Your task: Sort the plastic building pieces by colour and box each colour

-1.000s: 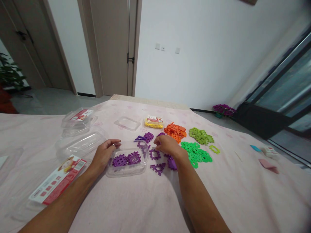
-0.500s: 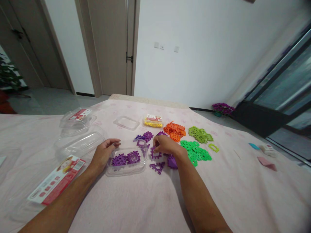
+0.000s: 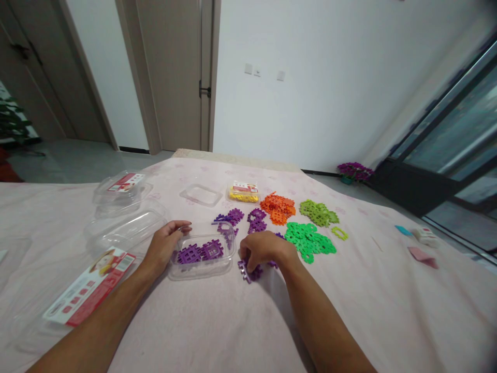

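To the left of the clear, rounded-rectangular plastic tray (image 3: 222, 268), the person's left hand (image 3: 163, 249) is showing bare, with slim fingers and a smooth back. Farther from the tray, the left forearm (image 3: 106, 305) is appearing uncovered — a long, smooth shape widening gradually from a narrow wrist. To the right of the tray, the right hand (image 3: 266, 246) is showing bare too, its back forming a rounded outline and tapering into the wrist. The right forearm (image 3: 324, 311) is looking much like the left: bare, even-surfaced, growing fuller with distance from the tray. The fingernails on both hands are appearing too small — and too blurred — for detail.
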Motion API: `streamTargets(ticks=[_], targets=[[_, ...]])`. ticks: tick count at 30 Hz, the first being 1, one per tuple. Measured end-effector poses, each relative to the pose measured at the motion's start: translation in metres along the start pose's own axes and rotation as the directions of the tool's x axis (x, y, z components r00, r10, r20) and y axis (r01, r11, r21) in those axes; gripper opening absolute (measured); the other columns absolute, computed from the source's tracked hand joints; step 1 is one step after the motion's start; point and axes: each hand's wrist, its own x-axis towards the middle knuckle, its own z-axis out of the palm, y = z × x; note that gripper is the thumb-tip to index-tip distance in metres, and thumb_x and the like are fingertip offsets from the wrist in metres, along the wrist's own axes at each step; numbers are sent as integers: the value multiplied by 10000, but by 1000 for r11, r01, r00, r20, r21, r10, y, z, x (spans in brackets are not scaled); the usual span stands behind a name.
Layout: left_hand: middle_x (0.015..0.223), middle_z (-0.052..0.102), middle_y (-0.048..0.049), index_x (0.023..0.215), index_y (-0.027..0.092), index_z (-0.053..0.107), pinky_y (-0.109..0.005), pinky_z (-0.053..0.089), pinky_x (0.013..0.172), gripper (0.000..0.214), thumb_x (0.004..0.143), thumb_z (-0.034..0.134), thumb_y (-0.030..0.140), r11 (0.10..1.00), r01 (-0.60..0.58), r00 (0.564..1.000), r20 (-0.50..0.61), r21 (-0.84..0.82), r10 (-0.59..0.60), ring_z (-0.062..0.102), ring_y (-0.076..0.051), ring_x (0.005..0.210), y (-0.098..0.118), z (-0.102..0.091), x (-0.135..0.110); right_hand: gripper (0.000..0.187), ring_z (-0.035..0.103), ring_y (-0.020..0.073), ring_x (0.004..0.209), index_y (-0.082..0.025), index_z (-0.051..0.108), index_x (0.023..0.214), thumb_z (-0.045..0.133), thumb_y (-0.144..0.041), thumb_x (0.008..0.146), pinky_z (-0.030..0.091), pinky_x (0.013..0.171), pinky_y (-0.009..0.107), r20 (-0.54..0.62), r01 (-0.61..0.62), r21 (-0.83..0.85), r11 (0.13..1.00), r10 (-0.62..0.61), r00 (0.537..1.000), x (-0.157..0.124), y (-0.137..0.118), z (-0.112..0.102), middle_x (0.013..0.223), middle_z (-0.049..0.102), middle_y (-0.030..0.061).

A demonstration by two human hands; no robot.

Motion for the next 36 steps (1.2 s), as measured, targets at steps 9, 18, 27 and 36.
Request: streamTargets(ticks=[9,18,27,36], targets=[[897,766,-77,913,178,727,-330,487,824,361,575,613,236,1000,14,1000,-15,-4,-15,686,-247,934,6,3,-3,349,645,155,664,-268,770,938,795,-308,593,346,516,212,83,47,-16,999,-46,996,4,1,1,835,755,-10],[873,761,-73,893,181,722,-364,458,912,338,577,626,253,1000,2,1000,-12,-25,-2,679,-254,931,6,6,-2,199,570,119,655,-172,733,877,640,-183,701,360,574,218,-498,65,347,936,125,858,-5,43,-21,746,680,-1],[942,760,-94,960,169,714,-387,451,942,308,699,609,292,999,-49,996,71,-20,50,677,-260,967,3,12,-8,195,548,99,591,-160,708,900,635,-228,732,358,543,207,-591,269,575,773,165,790,32,-27,-15,694,658,-16],[934,753,-106,987,156,703,-394,467,917,320,775,580,361,996,-94,990,104,2,93,680,-265,950,2,10,-8,373,650,149,732,-208,745,1060,769,-340,712,420,626,227,-408,197,393,898,-22,913,59,-77,-6,852,746,18]])
